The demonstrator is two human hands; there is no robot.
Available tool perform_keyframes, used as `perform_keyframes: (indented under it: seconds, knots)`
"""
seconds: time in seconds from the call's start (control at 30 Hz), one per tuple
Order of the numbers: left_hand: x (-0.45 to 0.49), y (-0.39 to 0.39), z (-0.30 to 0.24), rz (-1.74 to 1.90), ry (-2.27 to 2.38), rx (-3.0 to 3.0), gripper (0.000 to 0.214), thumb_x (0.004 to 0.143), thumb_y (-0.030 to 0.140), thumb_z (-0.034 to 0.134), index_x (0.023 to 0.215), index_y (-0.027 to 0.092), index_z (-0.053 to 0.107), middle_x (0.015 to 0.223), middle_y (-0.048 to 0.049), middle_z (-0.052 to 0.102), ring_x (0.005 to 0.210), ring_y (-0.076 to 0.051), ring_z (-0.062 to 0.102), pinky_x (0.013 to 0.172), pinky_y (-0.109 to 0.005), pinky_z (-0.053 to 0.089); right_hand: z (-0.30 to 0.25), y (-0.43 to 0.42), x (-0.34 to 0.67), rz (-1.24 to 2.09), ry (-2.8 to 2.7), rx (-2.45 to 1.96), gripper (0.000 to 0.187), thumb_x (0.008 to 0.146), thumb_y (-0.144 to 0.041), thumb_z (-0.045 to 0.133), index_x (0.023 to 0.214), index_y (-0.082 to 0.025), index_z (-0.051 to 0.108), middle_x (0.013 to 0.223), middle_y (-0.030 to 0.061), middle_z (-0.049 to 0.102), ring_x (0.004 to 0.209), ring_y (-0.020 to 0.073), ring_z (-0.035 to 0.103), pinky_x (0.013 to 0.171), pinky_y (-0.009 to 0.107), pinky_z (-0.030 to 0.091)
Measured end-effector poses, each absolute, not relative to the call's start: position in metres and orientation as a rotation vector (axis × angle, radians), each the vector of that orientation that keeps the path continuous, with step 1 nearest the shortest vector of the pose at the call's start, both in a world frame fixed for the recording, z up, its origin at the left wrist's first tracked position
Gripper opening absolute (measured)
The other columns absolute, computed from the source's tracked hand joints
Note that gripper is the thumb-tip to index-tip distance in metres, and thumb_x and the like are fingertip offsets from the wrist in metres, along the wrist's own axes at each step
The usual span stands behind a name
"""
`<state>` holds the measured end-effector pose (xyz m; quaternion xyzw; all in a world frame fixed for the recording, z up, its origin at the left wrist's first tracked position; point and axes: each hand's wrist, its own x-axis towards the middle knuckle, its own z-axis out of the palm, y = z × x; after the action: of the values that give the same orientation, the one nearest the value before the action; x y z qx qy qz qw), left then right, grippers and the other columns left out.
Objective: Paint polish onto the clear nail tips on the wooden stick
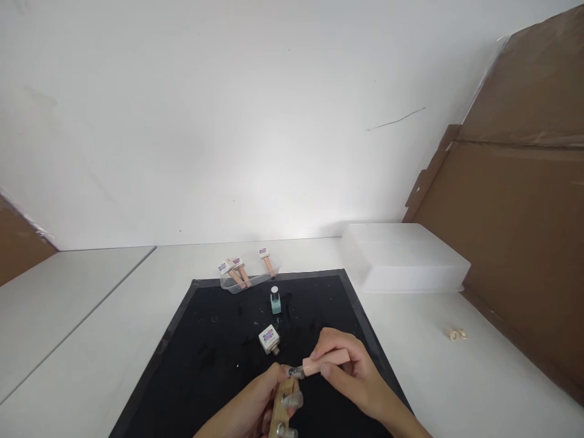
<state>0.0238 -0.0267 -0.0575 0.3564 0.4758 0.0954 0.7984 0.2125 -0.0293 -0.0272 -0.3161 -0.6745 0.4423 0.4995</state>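
Note:
My left hand (258,404) grips a wooden stick (279,409) that carries clear false nail tips (292,399). My right hand (349,371) pinches a pink brush handle (325,361), and its dark brush tip touches the top nail tip at the end of the stick. Both hands are low over a black mat (210,353). Just beyond them on the mat stands a small white cube-shaped polish bottle (269,339), and farther back a little teal bottle with a white cap (275,300).
A clear tray (249,275) with several pink-handled brushes sits at the mat's far edge. A white lidded plastic box (404,258) stands at the right. Two small pale rings (456,333) lie on the white table. Brown cardboard (515,243) leans along the right side.

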Motion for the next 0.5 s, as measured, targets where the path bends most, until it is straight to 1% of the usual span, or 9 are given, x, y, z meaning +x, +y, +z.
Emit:
perform_keyframes:
  seconds: [0.07,0.13,0.2,0.3,0.37,0.5]
  knots:
    - [0.0246,-0.0266,-0.0558,0.202,1.034,0.787,0.057,0.069,0.072,0.029,0.053,0.02,0.046,0.036,0.0085,0.026,0.029,-0.005,0.018,0.032,-0.02,0.008,-0.0268,-0.0293,0.2121,1.049,-1.65,-0.766,0.01,0.079,-0.017,0.056,0.08,-0.02,0.065,0.068,0.0017,0.057,0.059,0.0156,0.05,0.057,0.027,0.036]
    - [0.0247,-0.0266,-0.0553,0.209,1.017,0.805,0.058,0.067,0.073,0.03,0.053,0.02,0.046,0.036,0.0085,0.027,0.028,-0.004,0.019,0.031,-0.02,0.008,-0.0269,-0.0293,0.2118,1.063,-1.61,-0.798,0.009,0.079,-0.018,0.056,0.075,-0.019,0.064,0.065,0.0013,0.056,0.058,0.0154,0.05,0.055,0.027,0.036]
    - [0.0243,-0.0265,-0.0559,0.211,0.991,0.803,0.058,0.066,0.074,0.031,0.053,0.02,0.046,0.036,0.009,0.025,0.028,-0.004,0.018,0.031,-0.019,0.008,-0.0273,-0.0291,0.212,1.099,-1.556,-0.815,0.011,0.08,-0.02,0.056,0.071,-0.019,0.063,0.065,0.0013,0.056,0.058,0.0155,0.05,0.055,0.027,0.035]
    - [0.0242,-0.0263,-0.0569,0.197,1.009,0.774,0.057,0.067,0.072,0.032,0.053,0.019,0.045,0.036,0.0093,0.022,0.029,-0.004,0.018,0.031,-0.019,0.008,-0.0279,-0.0291,0.2123,1.096,-1.589,-0.759,0.009,0.081,-0.021,0.056,0.079,-0.019,0.065,0.068,0.0021,0.057,0.061,0.0163,0.051,0.057,0.028,0.037]
    - [0.025,-0.0263,-0.0566,0.196,1.046,0.753,0.056,0.068,0.071,0.032,0.052,0.019,0.045,0.037,0.009,0.024,0.03,-0.003,0.018,0.031,-0.018,0.008,-0.0277,-0.0295,0.2121,1.049,-1.658,-0.713,0.01,0.081,-0.018,0.056,0.085,-0.02,0.065,0.069,0.0023,0.058,0.063,0.0168,0.052,0.059,0.029,0.038]
    - [0.0266,-0.0264,-0.0558,0.216,1.025,0.773,0.053,0.07,0.068,0.032,0.053,0.019,0.045,0.037,0.009,0.023,0.029,-0.004,0.018,0.031,-0.018,0.008,-0.0256,-0.0309,0.2114,1.049,-1.659,-0.743,0.011,0.082,-0.015,0.054,0.082,-0.021,0.064,0.069,0.0022,0.059,0.062,0.0163,0.052,0.059,0.028,0.038]
